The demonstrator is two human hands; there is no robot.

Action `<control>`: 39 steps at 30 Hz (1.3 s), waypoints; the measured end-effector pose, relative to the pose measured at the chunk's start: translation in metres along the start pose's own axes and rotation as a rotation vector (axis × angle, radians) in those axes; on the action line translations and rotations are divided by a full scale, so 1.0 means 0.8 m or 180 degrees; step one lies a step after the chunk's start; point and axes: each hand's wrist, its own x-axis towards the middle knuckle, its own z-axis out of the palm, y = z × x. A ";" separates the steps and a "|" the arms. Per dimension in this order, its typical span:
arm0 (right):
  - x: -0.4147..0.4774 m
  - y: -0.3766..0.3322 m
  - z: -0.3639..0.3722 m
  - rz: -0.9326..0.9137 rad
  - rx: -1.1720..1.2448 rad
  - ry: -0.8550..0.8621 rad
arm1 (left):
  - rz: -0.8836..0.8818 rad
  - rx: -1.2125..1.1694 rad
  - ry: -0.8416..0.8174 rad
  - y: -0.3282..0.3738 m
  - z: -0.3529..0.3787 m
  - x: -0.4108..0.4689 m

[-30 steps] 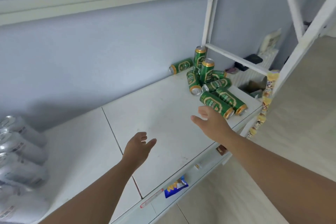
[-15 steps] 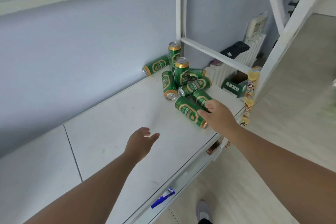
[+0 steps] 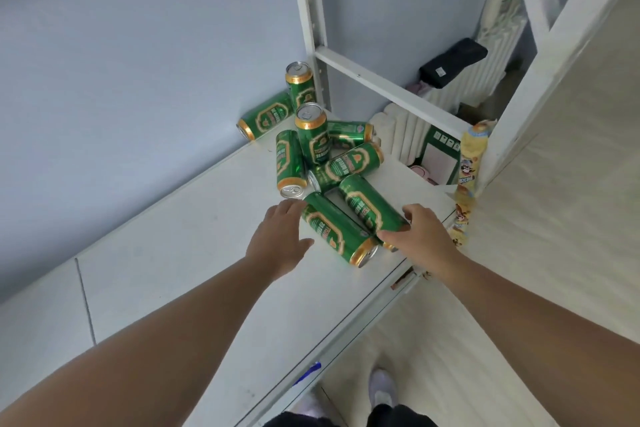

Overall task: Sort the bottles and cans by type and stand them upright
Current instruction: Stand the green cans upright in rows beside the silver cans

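Right hand (image 3: 420,236) in curled grip around 1 fallen green can (image 3: 367,206), left hand (image 3: 277,239), fingers straight, against the nearer can (image 3: 332,232)

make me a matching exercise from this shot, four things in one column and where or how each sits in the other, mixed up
Things
1. green and gold metal can by the white post
2. leftmost green and gold can
3. frontmost green and gold can
4. black rectangular pouch

States
A. resting on the white ribbed radiator
B. lying on its side, left hand touching it
C. standing upright
D. lying on its side beside the blue wall

Pairs: 1-C, 2-D, 3-B, 4-A
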 end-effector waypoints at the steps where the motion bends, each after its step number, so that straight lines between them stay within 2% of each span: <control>1: 0.001 0.001 0.002 0.0036 0.0012 -0.0029 | 0.0133 0.0142 -0.0026 0.000 -0.003 0.010; 8: 0.002 0.003 0.015 0.0147 -0.0075 0.0197 | 0.1425 0.1280 -0.0277 -0.003 -0.005 0.058; 13: -0.001 0.007 0.026 0.0202 -0.0236 0.0342 | 0.1817 0.1488 -0.0184 -0.004 0.006 0.069; 18: -0.004 0.006 0.035 0.0223 -0.0209 0.0519 | 0.1945 0.1508 0.0033 -0.011 0.009 0.073; 26: -0.010 0.005 0.021 -0.0041 0.0227 0.0767 | 0.1721 0.1080 0.0341 -0.040 0.006 0.048; 33: -0.005 -0.046 -0.002 -0.0534 0.0370 0.1028 | 0.0567 0.0306 0.0192 -0.046 -0.002 0.015; 39: 0.007 -0.087 -0.004 -0.0951 0.0231 0.0870 | -0.0148 -0.0528 0.0265 -0.047 -0.002 -0.013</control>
